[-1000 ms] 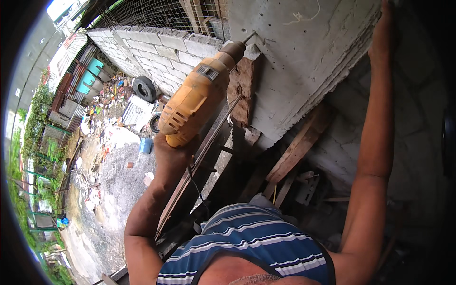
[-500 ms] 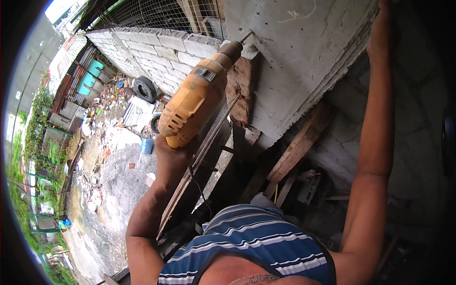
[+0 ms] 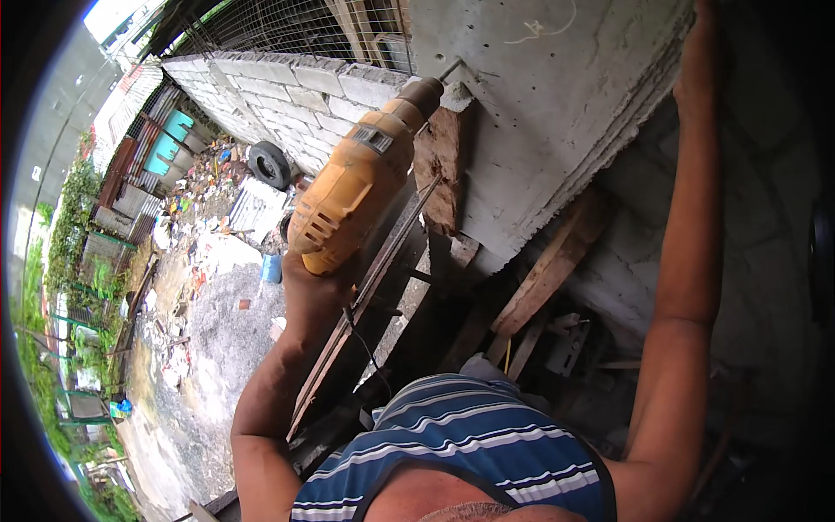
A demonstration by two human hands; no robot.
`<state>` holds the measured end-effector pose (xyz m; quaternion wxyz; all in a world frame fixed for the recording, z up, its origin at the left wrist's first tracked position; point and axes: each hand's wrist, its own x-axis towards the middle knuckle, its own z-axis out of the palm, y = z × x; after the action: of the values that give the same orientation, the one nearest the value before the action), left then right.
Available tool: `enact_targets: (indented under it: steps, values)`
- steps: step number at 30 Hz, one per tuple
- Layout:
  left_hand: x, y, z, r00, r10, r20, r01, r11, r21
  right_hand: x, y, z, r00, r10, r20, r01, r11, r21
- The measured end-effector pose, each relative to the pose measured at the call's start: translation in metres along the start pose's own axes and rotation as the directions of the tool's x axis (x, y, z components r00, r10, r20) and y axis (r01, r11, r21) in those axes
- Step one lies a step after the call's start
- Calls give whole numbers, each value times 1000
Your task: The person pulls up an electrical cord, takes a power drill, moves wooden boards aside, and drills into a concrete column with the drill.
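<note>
My left hand (image 3: 315,285) is wrapped round the handle end of a yellow power drill (image 3: 352,187), largely hidden behind its body. The drill slants up and to the right. Its thin bit (image 3: 450,70) meets a grey concrete-like panel (image 3: 539,122) close to the panel's left side, just above a rough wooden post (image 3: 440,165). A dark cord hangs below the drill. At the upper right, with the arm stretched out, my right hand (image 3: 698,65) lies against the panel's rough right edge. Its fingers are lost in shadow and at the picture's top edge.
A block wall (image 3: 287,91) topped with wire mesh (image 3: 287,35) stands behind the drill. Below left is a littered yard with a tyre (image 3: 270,165) and a blue container (image 3: 270,268). A long thin bar (image 3: 365,296) and a timber brace (image 3: 552,265) slant beneath the panel.
The view has shifted very slightly. Both hands, the drill and the panel keep nearly the same places, with the bit still at the panel.
</note>
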<state>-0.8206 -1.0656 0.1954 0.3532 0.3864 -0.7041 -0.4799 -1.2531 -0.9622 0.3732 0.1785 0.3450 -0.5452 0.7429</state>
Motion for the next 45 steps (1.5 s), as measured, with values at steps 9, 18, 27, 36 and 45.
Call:
enact_targets:
  steps: [9,18,27,36,45]
  values:
    - [21,-7,19,971,127,201,-103,987,-126,242,121,-260,919,62,390,-380,410,829]
    - [5,-9,8,996,84,1,-84,992,89,7,-1,-13,991,-82,-108,66,987,-145]
    - [9,-8,17,987,155,37,-155,988,-6,10,-16,-31,986,-155,-58,147,982,-119]
    - [8,0,4,999,-26,43,26,1000,-5,5,-16,-21,993,-112,-43,105,986,-131]
    - [9,19,-1,994,69,87,-72,997,23,7,-25,-25,990,-117,-84,89,956,-279]
